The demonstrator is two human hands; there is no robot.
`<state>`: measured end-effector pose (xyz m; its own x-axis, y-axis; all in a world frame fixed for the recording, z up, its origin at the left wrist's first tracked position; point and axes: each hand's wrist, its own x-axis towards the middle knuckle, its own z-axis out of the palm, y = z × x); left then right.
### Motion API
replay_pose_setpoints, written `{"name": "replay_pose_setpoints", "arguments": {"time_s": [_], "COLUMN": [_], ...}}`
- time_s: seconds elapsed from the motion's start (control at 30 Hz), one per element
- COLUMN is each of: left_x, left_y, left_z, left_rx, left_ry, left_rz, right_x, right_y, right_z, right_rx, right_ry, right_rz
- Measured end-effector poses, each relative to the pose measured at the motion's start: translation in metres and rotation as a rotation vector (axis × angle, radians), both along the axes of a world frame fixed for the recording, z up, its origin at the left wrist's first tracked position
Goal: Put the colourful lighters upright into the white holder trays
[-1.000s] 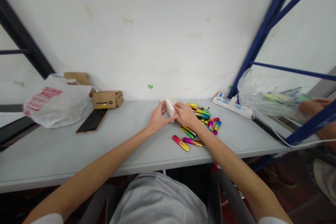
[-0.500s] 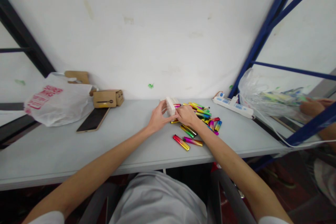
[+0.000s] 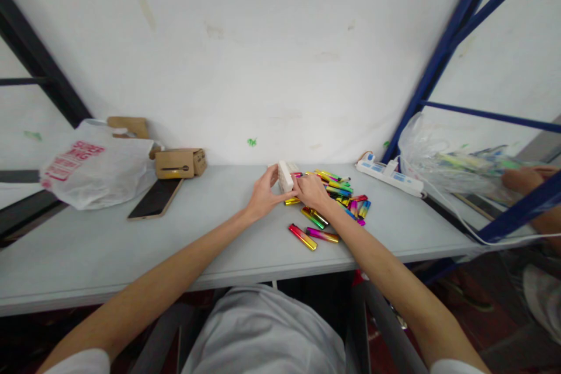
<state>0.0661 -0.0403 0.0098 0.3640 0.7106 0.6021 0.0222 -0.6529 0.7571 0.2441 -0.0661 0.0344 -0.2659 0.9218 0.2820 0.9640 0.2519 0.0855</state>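
A small white box [image 3: 285,176] stands tilted on its edge on the table, its right side turned to the lighters. My left hand [image 3: 263,194] is closed on it, fingers behind and thumb along the near lower corner. My right hand [image 3: 312,191] is against the box's right side with its fingers curled in; what they hold is hidden. Shiny two-tone lighters [image 3: 339,188] lie in a loose pile beyond and right of that hand. Nearer to me are a red-and-gold lighter [image 3: 302,237] and a purple-and-gold lighter [image 3: 323,235].
On the left of the grey table [image 3: 210,239] are a phone [image 3: 154,200], a cardboard box [image 3: 175,164] and a white plastic bag [image 3: 100,166]. A power strip [image 3: 390,178] lies back right by a blue post [image 3: 421,87]. Another person's hand [image 3: 523,180] is beyond it.
Almost nothing differs. My right fingers have shifted slightly at the box's side; the box and my left hand stay in place.
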Motion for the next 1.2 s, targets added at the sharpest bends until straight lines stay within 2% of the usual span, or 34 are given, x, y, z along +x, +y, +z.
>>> {"name": "replay_pose_setpoints", "arguments": {"time_s": [0.2, 0.33, 0.57, 0.63, 0.77, 0.93, 1.1, 1.2], "left_x": [-0.007, -0.021, -0.041, -0.049, -0.073, -0.106, -0.128, -0.135], "left_y": [0.005, 0.013, 0.031, 0.038, 0.055, 0.080, 0.105, 0.115], "left_z": [0.001, 0.008, 0.005, 0.005, 0.007, 0.004, -0.005, -0.013], "left_rx": [-0.014, -0.106, -0.378, -0.389, -0.263, -0.122, 0.023, 0.010], "left_ry": [0.015, -0.041, -0.089, -0.092, -0.012, 0.230, 0.441, 0.512], "left_rz": [-0.002, 0.050, -0.147, -0.147, -0.008, 0.273, 0.601, 0.680], "right_x": [0.011, 0.028, 0.032, 0.032, 0.034, 0.038, 0.037, 0.037], "right_y": [0.002, 0.004, 0.005, 0.005, 0.010, 0.024, 0.035, 0.036], "right_z": [0.001, 0.001, 0.003, 0.004, 0.000, -0.012, -0.022, -0.024], "right_rx": [0.002, 0.028, 0.026, 0.035, 0.093, 0.151, -0.108, -0.172], "right_ry": [-0.036, -0.015, 0.044, 0.081, 0.153, 0.236, 0.244, 0.215], "right_rz": [-0.045, -0.076, -0.028, -0.013, 0.017, 0.110, 0.090, 0.082]}}
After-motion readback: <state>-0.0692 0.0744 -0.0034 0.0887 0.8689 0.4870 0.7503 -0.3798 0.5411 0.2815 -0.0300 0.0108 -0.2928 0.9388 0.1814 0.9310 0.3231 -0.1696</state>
